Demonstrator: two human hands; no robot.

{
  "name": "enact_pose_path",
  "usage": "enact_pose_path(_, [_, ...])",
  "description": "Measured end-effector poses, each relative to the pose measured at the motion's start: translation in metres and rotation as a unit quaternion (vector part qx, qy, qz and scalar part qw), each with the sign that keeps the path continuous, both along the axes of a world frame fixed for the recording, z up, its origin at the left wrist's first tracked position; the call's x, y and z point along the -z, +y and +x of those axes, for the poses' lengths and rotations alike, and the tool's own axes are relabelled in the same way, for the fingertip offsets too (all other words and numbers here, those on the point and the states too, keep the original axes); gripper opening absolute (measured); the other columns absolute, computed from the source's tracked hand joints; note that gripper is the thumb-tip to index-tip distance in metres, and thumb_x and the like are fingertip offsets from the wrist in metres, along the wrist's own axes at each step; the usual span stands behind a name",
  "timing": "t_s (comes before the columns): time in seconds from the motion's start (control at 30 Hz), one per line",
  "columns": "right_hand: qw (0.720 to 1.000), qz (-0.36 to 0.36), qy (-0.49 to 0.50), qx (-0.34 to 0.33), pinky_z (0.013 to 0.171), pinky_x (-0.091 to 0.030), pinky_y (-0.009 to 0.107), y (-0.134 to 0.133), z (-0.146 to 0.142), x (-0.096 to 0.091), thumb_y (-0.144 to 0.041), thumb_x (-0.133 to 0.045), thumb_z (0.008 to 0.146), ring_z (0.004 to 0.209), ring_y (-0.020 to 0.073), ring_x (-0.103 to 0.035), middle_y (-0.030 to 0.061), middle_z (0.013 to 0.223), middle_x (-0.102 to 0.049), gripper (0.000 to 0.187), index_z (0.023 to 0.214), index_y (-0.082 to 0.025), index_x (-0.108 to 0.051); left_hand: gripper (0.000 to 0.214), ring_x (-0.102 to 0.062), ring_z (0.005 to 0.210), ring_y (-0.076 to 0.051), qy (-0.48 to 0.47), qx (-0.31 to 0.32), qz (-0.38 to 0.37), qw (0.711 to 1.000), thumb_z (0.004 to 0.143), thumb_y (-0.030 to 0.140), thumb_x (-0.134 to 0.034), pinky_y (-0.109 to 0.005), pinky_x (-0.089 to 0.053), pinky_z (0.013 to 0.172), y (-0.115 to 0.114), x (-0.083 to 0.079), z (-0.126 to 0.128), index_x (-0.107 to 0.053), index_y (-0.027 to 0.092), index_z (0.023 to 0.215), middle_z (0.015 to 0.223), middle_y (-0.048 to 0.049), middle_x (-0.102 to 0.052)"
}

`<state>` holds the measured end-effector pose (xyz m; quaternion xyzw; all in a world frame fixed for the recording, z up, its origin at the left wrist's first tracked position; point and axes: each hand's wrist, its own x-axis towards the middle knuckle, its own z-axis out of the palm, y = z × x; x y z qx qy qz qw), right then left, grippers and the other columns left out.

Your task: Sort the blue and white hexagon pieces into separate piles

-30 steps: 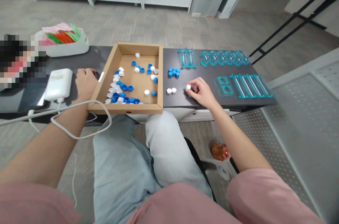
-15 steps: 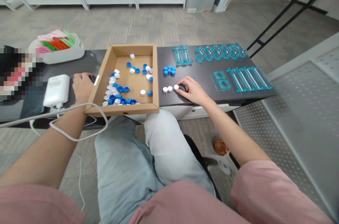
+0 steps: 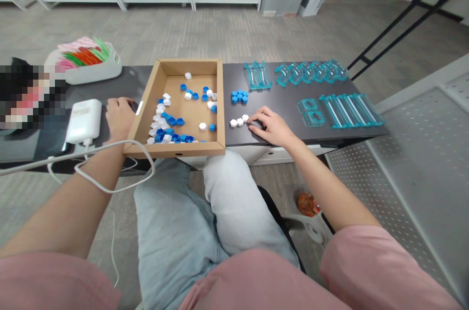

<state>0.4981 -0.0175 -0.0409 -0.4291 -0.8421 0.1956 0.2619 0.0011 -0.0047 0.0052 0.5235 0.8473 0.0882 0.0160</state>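
Note:
My right hand (image 3: 270, 126) rests low over the dark desk, thumb and index finger apart around a dark gap. Its index fingertip is at the edge of a white hexagonal piece (image 3: 245, 118), which ends a short row of white hexagonal pieces (image 3: 233, 123). Just behind the row lies a cluster of blue hexagonal pieces (image 3: 239, 97). My left hand (image 3: 120, 117) lies beside the left wall of a cardboard tray (image 3: 220, 119), fingers loosely bent and apart; its thumb is mostly hidden. Loose blue and white pieces (image 3: 170, 119) are scattered inside the tray.
Clear teal plastic parts (image 3: 311, 73) stand in groups on the desk's right side, with ribbed ones (image 3: 351, 111) nearer me. At left are a white power bank (image 3: 84, 120) with a cable (image 3: 110, 191) crossing my left forearm, and a white basket (image 3: 97, 72) of colourful strips.
My right thumb and index finger have drawn slightly back from the white piece, which now sits against the others in the row. My left hand stays beside the tray; the view has shifted slightly.

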Motion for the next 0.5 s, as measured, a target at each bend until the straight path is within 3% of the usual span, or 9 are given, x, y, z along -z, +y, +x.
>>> enact_pose_path(0.13, [1.0,-0.003,0.003,0.011,0.098,-0.059,0.045,0.0002,0.001,0.0013,-0.038,-0.075,0.106,0.102,0.0292,-0.07,0.0096,0.123,-0.071,0.022,0.124,-0.029,-0.083,0.059,-0.054,0.153,-0.044,-0.002,0.003,0.006,1.0,0.108,0.034,-0.039,-0.054,-0.049,0.124,-0.0014,-0.0009,0.0017,-0.064,0.007,0.155,0.161,-0.032,-0.053])
enact_pose_path(0.27, [0.999,-0.003,0.0,0.032,0.097,-0.06,0.045,0.0,0.001,0.0017,-0.037,-0.076,0.104,0.099,0.0296,-0.07,0.0111,0.124,-0.071,0.038,0.141,-0.027,-0.079,0.06,-0.054,0.152,-0.043,-0.011,0.01,0.008,1.0,0.108,0.034,-0.037,-0.055,-0.046,0.126,-0.0029,-0.001,0.0017,-0.062,0.007,0.156,0.162,-0.0309,-0.053])
enact_pose_path(0.5, [0.999,0.013,-0.031,0.028,0.103,-0.062,0.05,-0.0005,0.0005,0.0024,-0.04,-0.071,0.109,0.104,0.0319,-0.072,0.0123,0.132,-0.07,0.045,0.152,-0.031,-0.078,0.06,-0.054,0.153,-0.046,-0.028,0.011,0.009,1.0,0.11,0.03,-0.035,-0.06,-0.044,0.128,-0.0032,-0.0016,0.001,-0.061,0.006,0.158,0.167,-0.0324,-0.053])
